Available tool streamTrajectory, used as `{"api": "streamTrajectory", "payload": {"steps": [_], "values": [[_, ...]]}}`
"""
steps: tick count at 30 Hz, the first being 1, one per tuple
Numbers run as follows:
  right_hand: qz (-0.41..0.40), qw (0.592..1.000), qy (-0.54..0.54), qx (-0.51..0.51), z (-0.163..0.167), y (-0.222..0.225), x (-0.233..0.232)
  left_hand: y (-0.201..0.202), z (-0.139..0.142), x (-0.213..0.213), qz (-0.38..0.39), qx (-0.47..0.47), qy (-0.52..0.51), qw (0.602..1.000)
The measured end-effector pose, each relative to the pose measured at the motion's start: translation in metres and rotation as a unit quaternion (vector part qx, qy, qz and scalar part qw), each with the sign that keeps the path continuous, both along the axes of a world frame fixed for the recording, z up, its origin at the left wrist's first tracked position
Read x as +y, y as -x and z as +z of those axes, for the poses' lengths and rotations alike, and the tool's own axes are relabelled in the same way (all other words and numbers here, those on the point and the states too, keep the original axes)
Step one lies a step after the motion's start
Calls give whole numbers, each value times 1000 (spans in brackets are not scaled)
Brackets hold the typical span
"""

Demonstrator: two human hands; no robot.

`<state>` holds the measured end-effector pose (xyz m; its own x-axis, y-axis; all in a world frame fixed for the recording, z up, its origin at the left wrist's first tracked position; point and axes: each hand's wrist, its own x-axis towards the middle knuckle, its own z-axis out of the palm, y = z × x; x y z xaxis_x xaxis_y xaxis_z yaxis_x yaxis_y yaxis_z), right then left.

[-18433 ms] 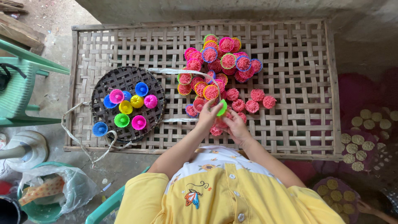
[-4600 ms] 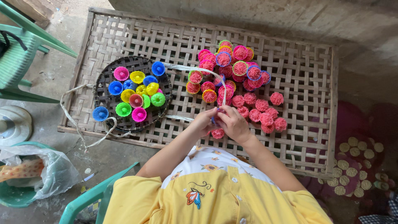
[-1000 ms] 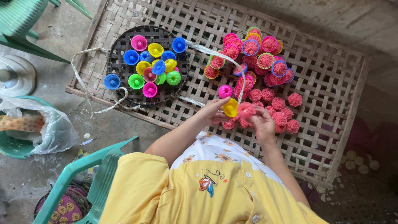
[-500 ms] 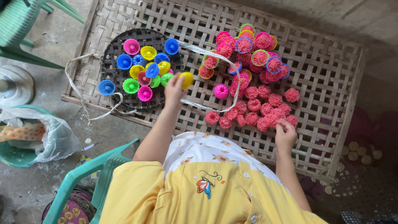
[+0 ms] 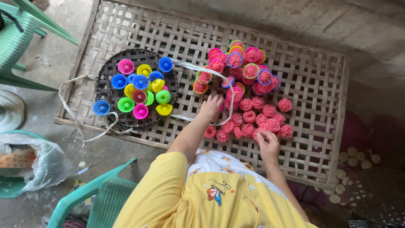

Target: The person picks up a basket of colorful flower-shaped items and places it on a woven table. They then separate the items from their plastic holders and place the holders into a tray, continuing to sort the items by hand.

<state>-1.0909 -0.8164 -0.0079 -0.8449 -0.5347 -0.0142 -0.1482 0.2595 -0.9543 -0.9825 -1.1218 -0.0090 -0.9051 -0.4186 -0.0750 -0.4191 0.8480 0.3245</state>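
My left hand (image 5: 211,107) lies open with fingers spread at the near edge of a pile of pink ruffled cakes in coloured cups (image 5: 242,69). Loose pink cakes without cups (image 5: 257,116) are spread just right of it. My right hand (image 5: 268,143) is curled at the front of these, its fingertips pinching one pink cake (image 5: 258,135). To the left a round dark woven tray (image 5: 105,99) holds several empty cups in blue, pink, yellow and green, with a yellow cup (image 5: 163,109) at its near right edge.
Everything rests on a large woven bamboo rack (image 5: 308,101) above a concrete floor. A white strap (image 5: 69,112) loops over the tray and the rack's edge. Green plastic chairs (image 5: 25,38) stand at the left and below me, beside a plastic bag (image 5: 40,162).
My left hand left the yellow cup on the dark tray and drew back right to the pile. My right hand stayed at the loose pink cakes.
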Motion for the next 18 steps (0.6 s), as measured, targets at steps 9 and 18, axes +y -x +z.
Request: {"api": "streamTrajectory", "payload": {"steps": [9, 18], "values": [[31, 997, -58, -30, 30, -24, 15, -57, 0, -8, 280, 180, -731, 596], [258, 901, -35, 346, 128, -59, -118, -75, -2, 45, 166, 190, -859, 446]]}}
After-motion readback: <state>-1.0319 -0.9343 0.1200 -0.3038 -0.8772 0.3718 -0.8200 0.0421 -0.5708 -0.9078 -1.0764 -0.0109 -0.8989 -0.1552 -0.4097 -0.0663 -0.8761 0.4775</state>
